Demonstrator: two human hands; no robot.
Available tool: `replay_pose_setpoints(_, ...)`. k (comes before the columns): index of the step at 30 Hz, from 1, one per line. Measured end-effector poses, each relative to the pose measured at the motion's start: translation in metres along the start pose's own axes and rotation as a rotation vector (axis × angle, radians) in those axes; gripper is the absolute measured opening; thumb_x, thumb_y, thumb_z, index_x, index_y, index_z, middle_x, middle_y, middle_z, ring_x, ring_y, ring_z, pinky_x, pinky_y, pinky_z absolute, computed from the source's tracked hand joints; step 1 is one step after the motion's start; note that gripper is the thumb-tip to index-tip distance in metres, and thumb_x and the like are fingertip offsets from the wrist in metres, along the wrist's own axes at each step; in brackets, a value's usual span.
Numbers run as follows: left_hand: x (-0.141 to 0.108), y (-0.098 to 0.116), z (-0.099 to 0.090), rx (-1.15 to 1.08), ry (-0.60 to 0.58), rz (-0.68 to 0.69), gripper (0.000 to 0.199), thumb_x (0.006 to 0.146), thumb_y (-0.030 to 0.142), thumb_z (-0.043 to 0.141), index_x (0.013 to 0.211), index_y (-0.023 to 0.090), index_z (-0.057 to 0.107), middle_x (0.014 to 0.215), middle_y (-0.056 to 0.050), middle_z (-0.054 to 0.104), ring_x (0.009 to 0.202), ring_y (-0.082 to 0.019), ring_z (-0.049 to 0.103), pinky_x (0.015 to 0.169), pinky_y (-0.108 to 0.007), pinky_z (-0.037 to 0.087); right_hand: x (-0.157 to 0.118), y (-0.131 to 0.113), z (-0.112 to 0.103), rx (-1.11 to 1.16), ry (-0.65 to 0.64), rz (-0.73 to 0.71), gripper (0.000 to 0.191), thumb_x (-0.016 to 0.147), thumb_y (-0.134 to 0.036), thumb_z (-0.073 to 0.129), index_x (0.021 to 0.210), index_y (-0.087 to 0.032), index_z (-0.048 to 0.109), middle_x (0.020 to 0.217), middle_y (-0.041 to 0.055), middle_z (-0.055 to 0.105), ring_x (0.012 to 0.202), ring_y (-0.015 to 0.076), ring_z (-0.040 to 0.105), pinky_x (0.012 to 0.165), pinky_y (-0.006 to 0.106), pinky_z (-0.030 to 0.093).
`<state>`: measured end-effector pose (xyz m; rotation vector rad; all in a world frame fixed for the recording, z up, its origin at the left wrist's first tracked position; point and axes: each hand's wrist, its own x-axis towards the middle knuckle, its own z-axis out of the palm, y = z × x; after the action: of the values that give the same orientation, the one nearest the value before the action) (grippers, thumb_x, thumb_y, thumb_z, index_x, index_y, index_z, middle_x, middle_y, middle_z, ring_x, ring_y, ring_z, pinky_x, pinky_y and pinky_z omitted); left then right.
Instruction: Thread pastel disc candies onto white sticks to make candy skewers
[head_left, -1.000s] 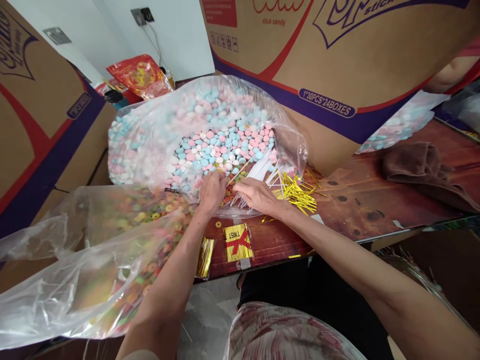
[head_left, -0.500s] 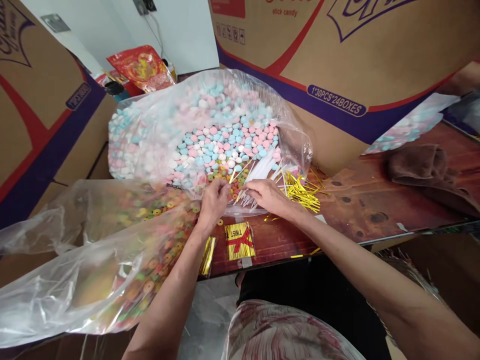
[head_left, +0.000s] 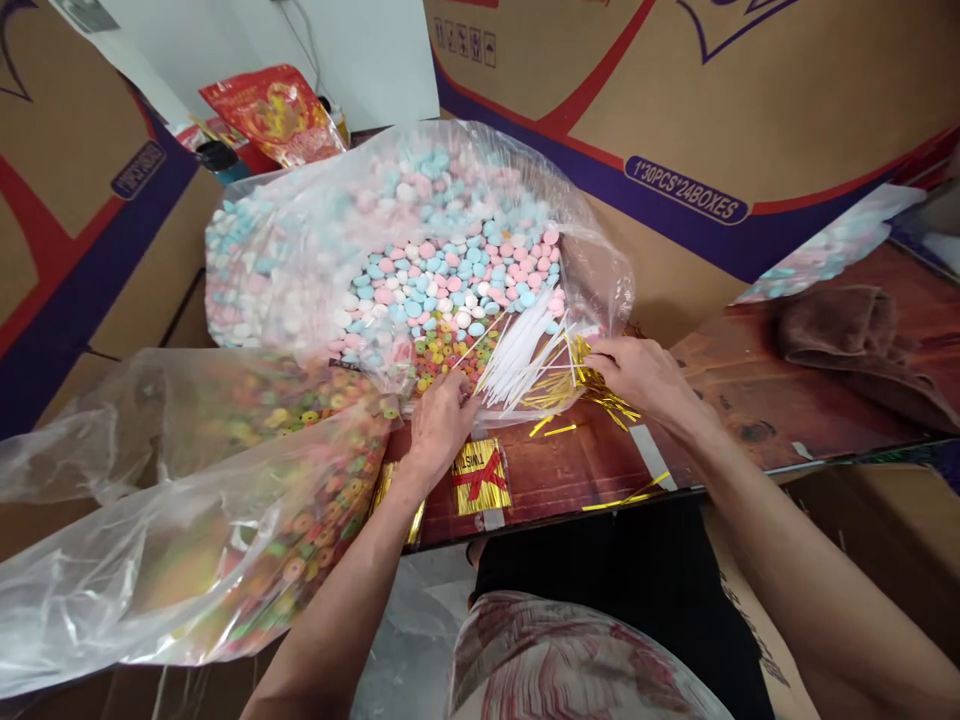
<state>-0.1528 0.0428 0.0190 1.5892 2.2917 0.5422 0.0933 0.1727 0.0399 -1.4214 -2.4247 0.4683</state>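
Observation:
My left hand (head_left: 441, 420) is closed in a pinch around one thin white stick (head_left: 477, 343), which points up and to the right. Beside it lies a loose bundle of white sticks (head_left: 521, 350) on clear plastic. My right hand (head_left: 637, 372) has its fingers pinched together at the edge of a pile of gold twist ties (head_left: 600, 393); whether a tie is between the fingertips is hidden. Small ring-shaped candies (head_left: 442, 355) in several colours lie behind my left hand. Past them, pink, blue and white round candies (head_left: 450, 280) fill a big clear bag (head_left: 592, 250).
A clear bag of ring candies (head_left: 300, 520) spreads over the left side. A packet of twist ties (head_left: 481, 478) lies near the table's front edge. Large cardboard boxes (head_left: 570, 100) stand behind. A brown cloth (head_left: 847, 335) and a red pouch (head_left: 274, 115) are farther off.
My right hand has moved right, from the white sticks to the gold twist ties. My left hand has lowered slightly, with a white stick still in it.

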Motion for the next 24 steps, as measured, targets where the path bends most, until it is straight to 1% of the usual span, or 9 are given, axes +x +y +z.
replay_pose_setpoints(2, 0.002, 0.003, 0.002, 0.054, -0.015, -0.016, 0.007, 0.085, 0.024, 0.064, 0.079, 0.022, 0.062, 0.084, -0.003, 0.064, 0.078, -0.020, 0.059, 0.069, -0.030, 0.041, -0.006, 0.005, 0.004, -0.162, 0.109, 0.022, 0.013, 0.089, -0.024, 0.062, 0.089, -0.019, 0.073, 0.090, 0.0098, 0.063, 0.077, 0.0218, 0.056, 0.062, 0.030, 0.032)
replay_pose_setpoints(4, 0.003, 0.005, 0.003, 0.086, -0.017, -0.016, 0.014, 0.088, 0.022, 0.058, 0.075, 0.022, 0.061, 0.088, -0.005, 0.065, 0.084, -0.021, 0.061, 0.072, -0.031, 0.042, -0.013, -0.002, 0.016, -0.151, 0.168, -0.066, 0.013, 0.091, -0.023, 0.062, 0.094, -0.019, 0.074, 0.101, 0.0126, 0.064, 0.086, 0.0241, 0.058, 0.066, 0.031, 0.037)
replay_pose_setpoints(7, 0.005, 0.001, 0.004, 0.078, -0.006, -0.013, 0.017, 0.092, 0.020, 0.051, 0.078, 0.021, 0.061, 0.093, -0.007, 0.066, 0.091, -0.023, 0.061, 0.078, -0.032, 0.044, -0.025, -0.022, 0.039, 0.021, 0.099, -0.286, 0.021, 0.097, -0.018, 0.056, 0.083, -0.019, 0.072, 0.091, 0.0082, 0.065, 0.083, 0.0213, 0.059, 0.072, 0.031, 0.041)
replay_pose_setpoints(9, 0.006, -0.003, 0.003, 0.028, -0.008, 0.010, 0.017, 0.093, 0.019, 0.047, 0.081, 0.021, 0.059, 0.091, -0.006, 0.066, 0.090, -0.022, 0.061, 0.080, -0.033, 0.044, -0.032, -0.035, 0.051, 0.092, 0.044, -0.375, 0.022, 0.098, -0.016, 0.055, 0.084, -0.019, 0.072, 0.088, 0.0065, 0.065, 0.083, 0.0202, 0.059, 0.075, 0.031, 0.042)
replay_pose_setpoints(13, 0.009, -0.010, 0.003, -0.107, -0.019, 0.051, 0.016, 0.092, 0.019, 0.045, 0.078, 0.021, 0.053, 0.082, -0.003, 0.062, 0.083, -0.020, 0.058, 0.077, -0.032, 0.044, -0.039, -0.049, 0.061, 0.162, 0.043, -0.389, 0.020, 0.098, -0.011, 0.055, 0.088, -0.017, 0.071, 0.092, 0.0073, 0.067, 0.087, 0.0209, 0.059, 0.076, 0.031, 0.042)
replay_pose_setpoints(16, 0.009, -0.011, 0.004, -0.159, -0.002, 0.016, 0.015, 0.091, 0.020, 0.046, 0.076, 0.021, 0.050, 0.079, -0.002, 0.061, 0.080, -0.019, 0.057, 0.076, -0.031, 0.044, -0.035, -0.061, 0.065, 0.145, 0.084, -0.352, 0.020, 0.098, -0.012, 0.054, 0.091, -0.018, 0.072, 0.092, 0.0073, 0.067, 0.088, 0.0219, 0.057, 0.077, 0.032, 0.041)
replay_pose_setpoints(18, 0.008, -0.010, 0.004, -0.146, 0.028, -0.007, 0.015, 0.091, 0.021, 0.046, 0.077, 0.021, 0.051, 0.080, -0.002, 0.062, 0.080, -0.019, 0.058, 0.076, -0.031, 0.045, -0.028, -0.073, 0.069, 0.077, 0.073, -0.365, 0.020, 0.099, -0.013, 0.054, 0.095, -0.020, 0.073, 0.094, 0.0079, 0.066, 0.088, 0.0229, 0.056, 0.076, 0.033, 0.040)
replay_pose_setpoints(21, 0.006, -0.008, 0.001, -0.047, 0.087, -0.016, 0.016, 0.094, 0.021, 0.045, 0.081, 0.020, 0.054, 0.087, -0.006, 0.065, 0.085, -0.021, 0.060, 0.079, -0.032, 0.045, -0.016, -0.090, 0.081, -0.045, 0.029, -0.452, 0.020, 0.100, -0.016, 0.054, 0.098, -0.021, 0.074, 0.096, 0.0090, 0.065, 0.090, 0.0240, 0.054, 0.075, 0.034, 0.040)
replay_pose_setpoints(24, 0.003, -0.004, -0.004, 0.129, 0.074, -0.020, 0.016, 0.095, 0.022, 0.045, 0.088, 0.020, 0.059, 0.097, -0.010, 0.067, 0.093, -0.025, 0.063, 0.081, -0.034, 0.046, -0.004, -0.097, 0.093, -0.119, 0.016, -0.570, 0.020, 0.101, -0.019, 0.053, 0.095, -0.021, 0.073, 0.098, 0.0095, 0.064, 0.094, 0.0250, 0.053, 0.077, 0.035, 0.041)
